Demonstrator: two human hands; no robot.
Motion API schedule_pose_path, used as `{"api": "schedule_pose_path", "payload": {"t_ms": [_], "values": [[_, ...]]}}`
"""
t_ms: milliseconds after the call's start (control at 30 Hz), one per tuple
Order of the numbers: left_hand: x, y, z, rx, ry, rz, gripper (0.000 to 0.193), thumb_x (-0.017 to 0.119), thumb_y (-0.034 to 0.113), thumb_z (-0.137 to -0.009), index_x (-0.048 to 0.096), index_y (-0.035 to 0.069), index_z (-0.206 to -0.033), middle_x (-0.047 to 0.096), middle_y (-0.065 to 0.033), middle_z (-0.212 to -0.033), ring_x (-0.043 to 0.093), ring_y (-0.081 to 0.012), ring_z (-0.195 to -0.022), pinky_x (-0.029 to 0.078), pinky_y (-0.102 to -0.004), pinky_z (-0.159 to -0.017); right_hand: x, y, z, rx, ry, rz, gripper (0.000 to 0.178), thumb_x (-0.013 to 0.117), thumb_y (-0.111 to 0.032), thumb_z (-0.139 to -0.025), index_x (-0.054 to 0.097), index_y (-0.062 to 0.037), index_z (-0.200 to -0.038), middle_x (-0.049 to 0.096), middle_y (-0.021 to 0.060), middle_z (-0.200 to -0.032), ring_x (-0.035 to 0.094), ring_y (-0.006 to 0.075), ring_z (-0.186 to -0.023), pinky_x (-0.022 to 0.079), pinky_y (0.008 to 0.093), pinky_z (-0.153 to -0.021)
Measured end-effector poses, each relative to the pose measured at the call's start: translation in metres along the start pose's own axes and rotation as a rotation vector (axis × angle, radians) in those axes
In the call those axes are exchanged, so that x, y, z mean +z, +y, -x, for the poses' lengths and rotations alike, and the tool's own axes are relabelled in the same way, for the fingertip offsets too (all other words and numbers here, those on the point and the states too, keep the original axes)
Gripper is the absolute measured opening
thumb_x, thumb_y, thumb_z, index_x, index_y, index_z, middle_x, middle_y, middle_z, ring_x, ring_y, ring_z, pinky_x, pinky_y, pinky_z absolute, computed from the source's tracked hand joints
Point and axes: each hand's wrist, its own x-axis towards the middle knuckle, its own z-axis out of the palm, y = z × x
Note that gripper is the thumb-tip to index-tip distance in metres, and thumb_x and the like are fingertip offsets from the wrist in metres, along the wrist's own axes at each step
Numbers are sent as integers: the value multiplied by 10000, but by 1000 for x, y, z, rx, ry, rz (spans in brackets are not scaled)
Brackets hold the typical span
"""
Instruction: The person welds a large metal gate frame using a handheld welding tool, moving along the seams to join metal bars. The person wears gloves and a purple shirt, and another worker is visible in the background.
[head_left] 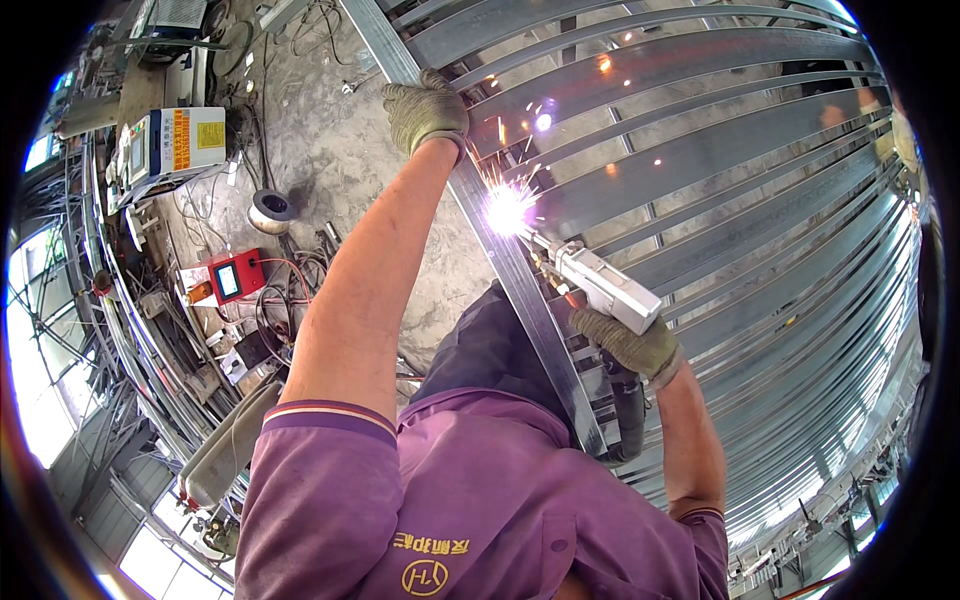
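Note:
My right hand [628, 345], in a grey-green work glove, is closed round the grip of a silver handheld welding gun [605, 285]. The gun's nozzle points up and left at a long steel rail [540, 330]. A bright white-violet weld flash [510, 208] burns where the rail meets the slats, hiding the joint and throwing sparks. Farther up the same rail, my left hand [425, 112], also gloved, is closed over its edge. Flat grey steel slats [650, 185] run off to the right from the rail. A dark hose hangs below the gun beside my right wrist.
On the concrete floor at left stand a white-and-blue machine [178, 145], a wire spool [271, 211] and a red box with a small screen [233, 277]. Loose cables lie around them. Long metal bars [140, 340] are stacked farther left. More slats fill the right side.

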Motion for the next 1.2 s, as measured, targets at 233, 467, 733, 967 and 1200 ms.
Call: {"api": "schedule_pose_path", "payload": {"t_ms": [233,467,733,967,1200], "values": [[-4,3,4,3,9,23,649,541,495,-1031,481,-36,-1399,628,-284,-1337,666,-462,-1201,541,-549,-1013,3,-2,2,-118,40,53,410,868,-236,-943,705,-50,-1271,677,-16,-889,594,76,-743,518,269,-630],[-3,1,1,4,7,35,656,533,488,-1037,469,-42,-1418,621,-289,-1357,661,-467,-1216,540,-546,-1020,1,2,2,-42,15,3,519,885,-205,-922,674,-44,-1367,727,32,-1107,655,113,-963,563,281,-819],[-9,5,4,-11,-27,24,681,513,492,-1044,450,-44,-1459,607,-290,-1385,660,-464,-1228,543,-537,-1033,1,6,5,-25,15,-9,587,891,-193,-913,651,-47,-1427,746,54,-1225,682,129,-1068,586,285,-898],[-10,6,4,-21,-53,34,675,513,494,-1043,457,-48,-1440,605,-285,-1387,653,-460,-1237,539,-537,-1038,1,8,7,-16,14,-20,611,892,-212,-915,639,-50,-1448,738,55,-1229,668,127,-1061,580,289,-896],[-4,3,-1,-4,-7,31,666,527,493,-1033,468,-45,-1421,613,-280,-1371,654,-456,-1234,537,-545,-1031,0,14,7,-64,-6,-26,596,879,-220,-928,638,-53,-1447,737,64,-1227,667,131,-1057,580,296,-886]]}}
